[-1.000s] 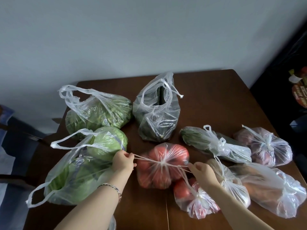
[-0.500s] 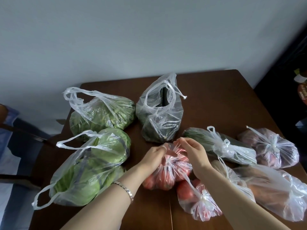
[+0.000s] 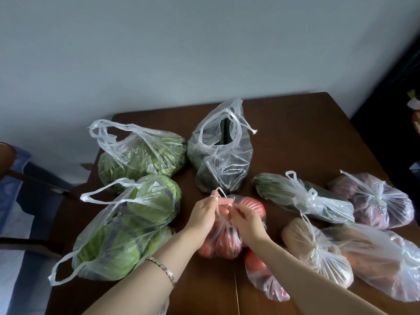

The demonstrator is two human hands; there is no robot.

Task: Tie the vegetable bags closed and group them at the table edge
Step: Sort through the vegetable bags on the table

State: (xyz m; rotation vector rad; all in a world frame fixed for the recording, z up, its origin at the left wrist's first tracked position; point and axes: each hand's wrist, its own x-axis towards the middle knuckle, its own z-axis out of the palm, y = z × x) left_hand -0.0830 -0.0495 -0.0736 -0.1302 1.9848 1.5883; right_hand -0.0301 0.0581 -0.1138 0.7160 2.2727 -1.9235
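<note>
A clear bag of red tomatoes (image 3: 229, 243) lies at the middle of the brown table (image 3: 295, 133). Both hands meet above it. My left hand (image 3: 203, 212) pinches one twisted handle strand, which loops over a finger. My right hand (image 3: 244, 218) pinches the other strand close beside it. Three bags stand with loose, untied handles: the cabbage bag (image 3: 122, 226) at the left, a leafy-greens bag (image 3: 145, 155) behind it, and a dark-vegetable bag (image 3: 223, 153) at the back centre.
Knotted bags cluster at the right: cucumbers (image 3: 304, 196), purple-red produce (image 3: 375, 201), brownish roots (image 3: 318, 248), orange produce (image 3: 375, 260) and a second tomato bag (image 3: 261, 276). A chair (image 3: 25, 178) stands off the table's left edge. The table's far right part is bare.
A second ago my hands pulled the two strands wide apart. They have come together over the tomato bag and now work the strands between the fingers.
</note>
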